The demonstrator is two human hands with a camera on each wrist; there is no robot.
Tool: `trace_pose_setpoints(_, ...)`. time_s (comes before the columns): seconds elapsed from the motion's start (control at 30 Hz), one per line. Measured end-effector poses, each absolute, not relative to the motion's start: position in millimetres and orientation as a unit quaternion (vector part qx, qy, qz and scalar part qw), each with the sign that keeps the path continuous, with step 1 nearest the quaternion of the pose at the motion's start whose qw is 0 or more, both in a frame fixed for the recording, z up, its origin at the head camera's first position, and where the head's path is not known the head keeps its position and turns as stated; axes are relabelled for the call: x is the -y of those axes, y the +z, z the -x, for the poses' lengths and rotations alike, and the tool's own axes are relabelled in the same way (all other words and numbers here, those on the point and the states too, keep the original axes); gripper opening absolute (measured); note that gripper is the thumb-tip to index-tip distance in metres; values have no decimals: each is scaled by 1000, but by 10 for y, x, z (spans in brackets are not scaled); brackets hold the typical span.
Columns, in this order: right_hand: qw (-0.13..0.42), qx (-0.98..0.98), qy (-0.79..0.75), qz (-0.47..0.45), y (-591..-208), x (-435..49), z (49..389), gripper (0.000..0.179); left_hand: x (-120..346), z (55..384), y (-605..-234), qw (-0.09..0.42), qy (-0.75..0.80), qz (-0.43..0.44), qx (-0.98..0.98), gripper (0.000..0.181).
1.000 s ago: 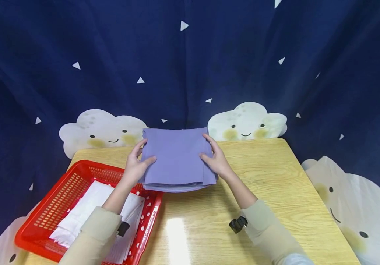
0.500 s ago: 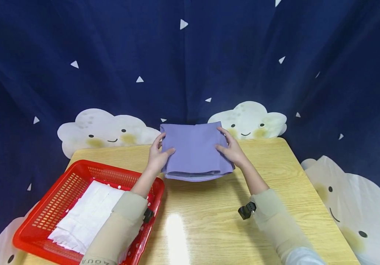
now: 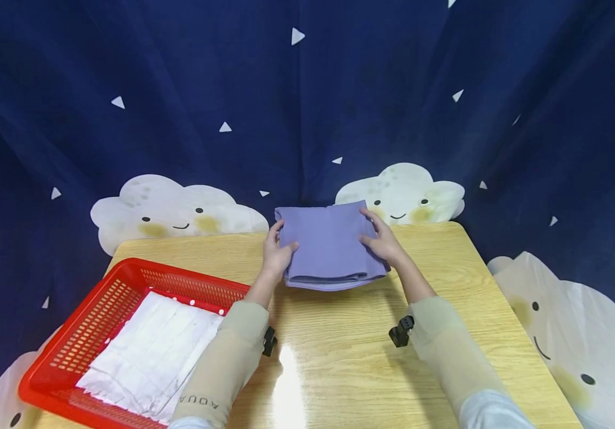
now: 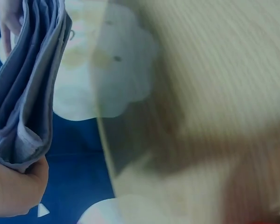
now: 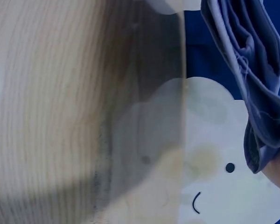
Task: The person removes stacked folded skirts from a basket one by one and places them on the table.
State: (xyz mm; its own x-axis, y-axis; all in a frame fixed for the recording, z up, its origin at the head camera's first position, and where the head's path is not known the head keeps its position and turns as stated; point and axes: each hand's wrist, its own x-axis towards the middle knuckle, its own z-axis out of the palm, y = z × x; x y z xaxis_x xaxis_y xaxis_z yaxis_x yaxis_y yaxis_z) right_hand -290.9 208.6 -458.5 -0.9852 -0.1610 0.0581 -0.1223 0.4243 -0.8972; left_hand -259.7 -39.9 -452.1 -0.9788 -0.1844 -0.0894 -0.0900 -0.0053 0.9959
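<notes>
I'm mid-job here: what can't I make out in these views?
Head view: the underside of the purple cloth, hidden by its upper layers.
Head view: much of the right side of the red basket, behind the left sleeve.
Left wrist view: part of the left hand, cut off by the left edge.
Right wrist view: most of the right hand, cut off by the right edge.

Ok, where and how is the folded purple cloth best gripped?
Pinch the folded purple cloth at its left and right edges, one hand from each side, thumbs on its upper face, as the left hand and right hand do. The wrist views show layers open at those ends, so clamping them together should keep the folds from slipping.
</notes>
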Motion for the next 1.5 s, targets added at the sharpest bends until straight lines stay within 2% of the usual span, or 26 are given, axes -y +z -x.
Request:
trace_pose_setpoints(0.07, 18, -847, -525, 80, -4645, -2094, 2929, 65, 366, 2632, -4626, 39, -696, -107, 709, 65)
trace_pose_setpoints(0.1, 18, -850, -521, 79, -4677, -2093, 2939, 65, 355, 2679, -4759, 63, -696, -103, 708, 66)
trace_pose_setpoints(0.2, 14, -851, -519, 79, -4799, -2086, 2963, 65, 351, 2835, -5116, 70, -676, -112, 725, 69)
trace_pose_setpoints(0.27, 13, -850, -520, 82, -4883, -2079, 2969, 66, 363, 3024, -5527, 92, -663, -109, 735, 72)
trace_pose_setpoints(0.33, 13, -848, -524, 81, -4962, -2065, 2965, 65, 385, 3195, -5893, 89, -646, -107, 751, 74)
trace_pose_setpoints(0.43, 15, -850, -521, 78, -5058, -2045, 2946, 66, 398, 3389, -6465, 150, -636, -82, 753, 76)
trace_pose_setpoints(0.53, 12, -854, -513, 81, -5147, -2028, 2926, 65, 388, 3249, -6387, 159, -648, -81, 740, 72)
trace_pose_setpoints(0.67, 0, -857, -507, 86, -5265, -2025, 2896, 63, 323, 2812, -5678, 96, -655, -125, 739, 66)
trace_pose_setpoints(0.73, -2, -857, -508, 80, -5313, -2028, 2880, 63, 277, 2607, -5360, 85, -647, -133, 746, 63)
trace_pose_setpoints(0.77, 1, -859, -506, 74, -5332, -2030, 2873, 63, 266, 2618, -5423, 87, -641, -135, 750, 63)
trace_pose_setpoints(0.83, 6, -860, -505, 68, -5370, -2042, 2866, 64, 271, 2676, -5648, 116, -632, -119, 757, 64)
trace_pose_setpoints(0.9, 10, -859, -508, 64, -5399, -2051, 2859, 63, 299, 2749, -5884, 124, -637, -107, 753, 66)
trace_pose_setpoints(0.97, 11, -857, -511, 60, -5432, -2066, 2854, 63, 327, 3026, -6508, 142, -632, -100, 755, 73)
trace_pose_setpoints(1.03, 6, -856, -513, 61, -5469, -2077, 2848, 63, 347, 3166, -6834, 132, -631, -99, 758, 77)
trace_pose_setpoints(1.13, 7, -859, -509, 53, -5513, -2088, 2838, 63, 359, 3527, -7598, 137, -621, -107, 764, 83)
trace_pose_setpoints(1.37, 26, -869, -494, 18, -5605, -2119, 2832, 63, 402, 4001, -8489, 104, -591, -151, 785, 90)
trace_pose_setpoints(1.5, 33, -875, -482, 14, -5613, -2116, 2825, 62, 437, 4151, -8767, 91, -585, -159, 790, 92)
